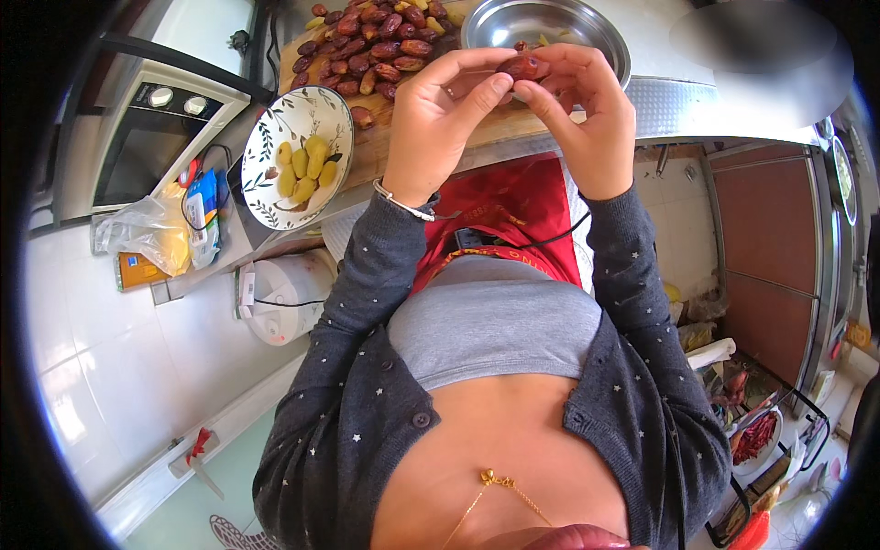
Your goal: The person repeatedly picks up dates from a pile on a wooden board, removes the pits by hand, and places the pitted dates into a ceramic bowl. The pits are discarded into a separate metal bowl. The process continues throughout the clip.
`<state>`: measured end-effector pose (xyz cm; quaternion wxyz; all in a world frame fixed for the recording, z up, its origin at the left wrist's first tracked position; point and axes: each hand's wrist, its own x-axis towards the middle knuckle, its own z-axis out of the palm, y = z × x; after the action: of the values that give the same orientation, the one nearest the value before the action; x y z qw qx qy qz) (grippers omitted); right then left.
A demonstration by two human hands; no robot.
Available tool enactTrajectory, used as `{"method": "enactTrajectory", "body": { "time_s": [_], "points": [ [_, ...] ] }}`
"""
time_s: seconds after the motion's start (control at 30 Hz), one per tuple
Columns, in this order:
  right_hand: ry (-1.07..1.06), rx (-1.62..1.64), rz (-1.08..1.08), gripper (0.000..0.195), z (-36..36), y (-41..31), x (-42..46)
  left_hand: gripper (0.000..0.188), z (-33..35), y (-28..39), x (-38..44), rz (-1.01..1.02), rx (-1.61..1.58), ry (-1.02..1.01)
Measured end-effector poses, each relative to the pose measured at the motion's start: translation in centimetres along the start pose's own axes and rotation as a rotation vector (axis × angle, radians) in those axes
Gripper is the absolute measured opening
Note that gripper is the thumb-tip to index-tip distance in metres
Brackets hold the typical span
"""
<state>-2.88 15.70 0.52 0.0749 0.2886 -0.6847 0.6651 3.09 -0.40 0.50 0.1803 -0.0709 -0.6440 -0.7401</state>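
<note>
Between the fingertips of both hands I hold one reddish-brown date, above the near side of a steel bowl. My left hand grips its left end with thumb and fingers, and my right hand pinches the right end. Small pieces lie inside the bowl, partly hidden by my fingers. A heap of dates, mostly dark red with some yellowish ones, covers much of a wooden cutting board. At the board's left stands a leaf-patterned white bowl with several yellow-green fruits in it.
A microwave-like oven stands at the left, with plastic bags and a blue packet near it. The metal counter edge runs below the bowl. Lower right, a rack stands beside a dish of dried red peppers.
</note>
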Motion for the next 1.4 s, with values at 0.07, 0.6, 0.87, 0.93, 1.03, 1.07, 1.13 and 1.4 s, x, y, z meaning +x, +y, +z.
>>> {"method": "enactTrajectory", "body": {
  "time_s": [0.07,0.6,0.87,0.93,1.03,1.07,1.13,1.4],
  "points": [
    [0.012,-0.006,-0.016,0.02,-0.3,0.4,0.0,0.026,-0.1,-0.2,0.1,0.004,0.011,0.005],
    [-0.048,-0.325,-0.083,0.011,-1.9,-0.5,0.4,0.028,0.9,0.7,0.4,0.575,0.783,0.078],
    [-0.015,-0.366,-0.051,0.011,-1.7,-1.2,0.2,0.027,0.8,0.6,0.5,0.576,0.758,0.042],
    [-0.024,-0.319,-0.001,0.011,-1.8,-1.3,0.2,0.027,0.7,0.7,0.6,0.586,0.76,0.027],
    [-0.06,-0.229,0.062,0.011,-2.1,-1.3,0.2,0.026,0.3,0.9,0.6,0.547,0.724,-0.01],
    [-0.092,-0.216,0.074,0.011,-2.2,-1.3,0.1,0.025,0.2,0.8,0.6,0.496,0.66,-0.02],
    [-0.124,-0.169,0.097,0.012,-2.4,-1.3,0.1,0.023,-0.1,0.6,0.4,0.395,0.534,-0.039],
    [-0.244,0.099,0.22,0.018,-3.1,-1.1,0.3,0.027,-0.7,1.0,0.1,0.037,0.112,-0.187]
  ]
}}
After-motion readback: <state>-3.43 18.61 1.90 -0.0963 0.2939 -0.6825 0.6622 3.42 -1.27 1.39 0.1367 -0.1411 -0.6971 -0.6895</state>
